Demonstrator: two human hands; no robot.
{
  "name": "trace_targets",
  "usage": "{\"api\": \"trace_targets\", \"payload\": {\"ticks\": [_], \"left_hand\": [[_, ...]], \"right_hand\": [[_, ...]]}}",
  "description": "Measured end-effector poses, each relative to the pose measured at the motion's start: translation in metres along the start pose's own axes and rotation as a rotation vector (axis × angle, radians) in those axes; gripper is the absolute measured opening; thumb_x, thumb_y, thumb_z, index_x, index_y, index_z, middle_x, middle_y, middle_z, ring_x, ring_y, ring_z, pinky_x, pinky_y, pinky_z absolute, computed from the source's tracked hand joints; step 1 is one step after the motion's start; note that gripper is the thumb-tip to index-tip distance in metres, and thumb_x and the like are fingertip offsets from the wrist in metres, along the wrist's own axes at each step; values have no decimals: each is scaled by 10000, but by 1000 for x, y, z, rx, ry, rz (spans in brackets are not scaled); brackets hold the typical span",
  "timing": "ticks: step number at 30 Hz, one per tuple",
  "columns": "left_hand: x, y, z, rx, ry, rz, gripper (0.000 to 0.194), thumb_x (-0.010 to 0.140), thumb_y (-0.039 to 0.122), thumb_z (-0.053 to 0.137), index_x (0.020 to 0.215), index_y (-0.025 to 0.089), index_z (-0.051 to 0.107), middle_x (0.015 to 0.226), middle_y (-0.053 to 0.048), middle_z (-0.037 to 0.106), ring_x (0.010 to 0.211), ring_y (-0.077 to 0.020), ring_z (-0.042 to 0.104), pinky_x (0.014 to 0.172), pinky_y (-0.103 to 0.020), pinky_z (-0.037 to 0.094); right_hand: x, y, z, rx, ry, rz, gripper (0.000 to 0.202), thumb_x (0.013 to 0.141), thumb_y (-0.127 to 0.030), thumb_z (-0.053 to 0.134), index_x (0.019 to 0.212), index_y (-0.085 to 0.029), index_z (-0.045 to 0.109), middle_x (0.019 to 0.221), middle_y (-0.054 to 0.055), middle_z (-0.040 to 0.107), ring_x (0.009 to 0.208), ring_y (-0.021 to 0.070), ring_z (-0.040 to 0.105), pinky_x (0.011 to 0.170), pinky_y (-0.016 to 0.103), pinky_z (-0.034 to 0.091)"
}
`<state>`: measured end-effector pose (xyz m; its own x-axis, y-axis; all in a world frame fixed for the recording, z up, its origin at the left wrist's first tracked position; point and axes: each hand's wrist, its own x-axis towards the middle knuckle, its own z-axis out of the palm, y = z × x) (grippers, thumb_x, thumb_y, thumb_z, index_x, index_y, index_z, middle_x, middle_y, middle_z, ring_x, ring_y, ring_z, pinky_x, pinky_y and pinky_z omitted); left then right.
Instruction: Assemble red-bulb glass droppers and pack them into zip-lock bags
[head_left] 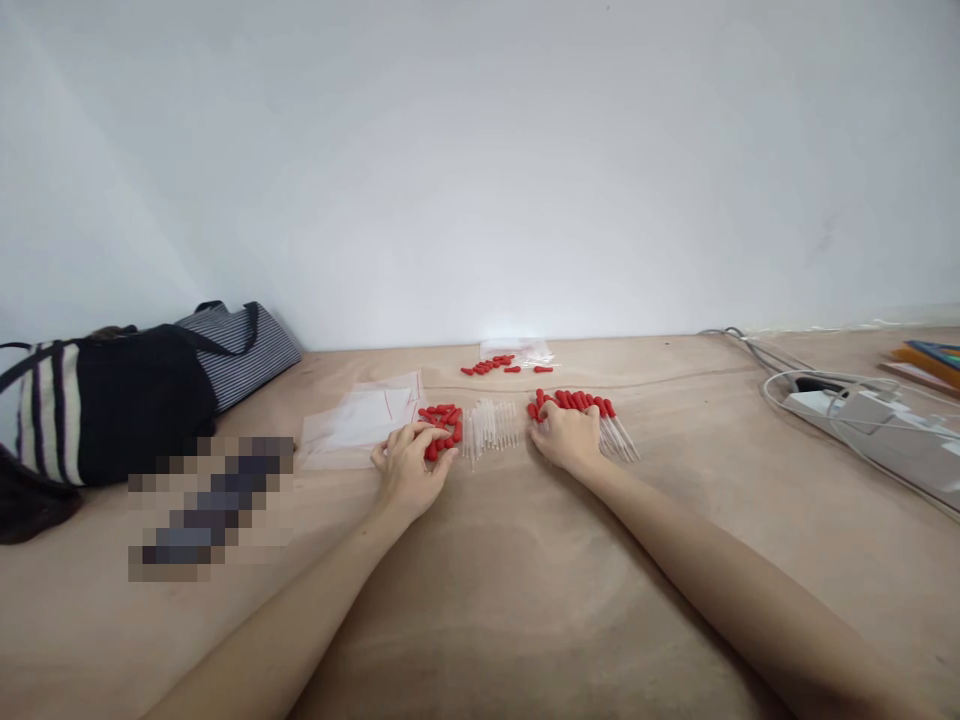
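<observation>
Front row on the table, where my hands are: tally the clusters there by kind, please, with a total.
Loose red bulbs, by the left hand: 1
Bare clear tubes: 1
Red-topped tubes, by the right hand: 1
Total: 3 clusters; single pieces are too crowded to count.

plain pale wall (pixel 480 180) | wooden tabletop (pixel 495 600) against it

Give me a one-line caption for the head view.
Left hand at loose red bulbs, right hand at red-topped clear tubes, bare clear tubes between.
</observation>
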<state>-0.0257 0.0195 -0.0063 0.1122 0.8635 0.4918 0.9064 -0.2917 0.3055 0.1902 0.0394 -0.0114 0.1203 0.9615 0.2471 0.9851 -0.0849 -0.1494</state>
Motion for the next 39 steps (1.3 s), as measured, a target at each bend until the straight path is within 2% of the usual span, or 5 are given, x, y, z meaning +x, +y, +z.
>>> {"api": "trace_targets", "payload": {"ticks": [8, 16, 23, 30, 39], "left_hand": [[9, -6, -6, 52, 17, -80, 132, 746, 308, 544, 846, 265, 619, 998, -43, 582, 970, -253, 470, 804, -436, 266], [19, -23, -12, 122, -2, -151, 195, 760, 317, 484, 885, 260, 623, 983, -72, 577, 964, -270, 461, 789, -439, 284], [70, -30, -1, 182, -133, -122, 293, 733, 433, 485, 903, 262, 652, 1042, -97, 584, 1010, -326, 445, 784, -467, 296], [104, -19, 20, 259, -257, -108, 207, 639, 403, 575, 588, 222, 661, 804, -99, 630, 921, -341, 484, 771, -491, 304], [51, 14, 2, -3, -66, 148, 119, 748, 232, 488, 791, 196, 592, 862, -52, 619, 867, -222, 530, 776, -373, 356]], "right_hand": [[5, -7, 0, 45, 32, -23, 281, 788, -341, 381, 841, -183, 608, 798, 91, 651, 784, 216, 563, 754, 376, 206], [29, -31, 1, 75, -171, 85, 236, 715, -319, 472, 742, -145, 629, 757, 102, 647, 734, 218, 580, 807, 412, 224], [36, -33, 2, 131, -209, 104, 196, 711, -289, 487, 753, -153, 623, 757, 95, 644, 721, 212, 580, 802, 423, 248], [22, -19, -18, 163, -159, 70, 251, 745, -328, 435, 673, -159, 605, 755, 87, 640, 768, 227, 565, 784, 399, 272], [-43, 42, -23, 466, 78, -375, 160, 812, -246, 410, 783, -176, 551, 706, 11, 612, 630, 123, 530, 738, 282, 311]]}}
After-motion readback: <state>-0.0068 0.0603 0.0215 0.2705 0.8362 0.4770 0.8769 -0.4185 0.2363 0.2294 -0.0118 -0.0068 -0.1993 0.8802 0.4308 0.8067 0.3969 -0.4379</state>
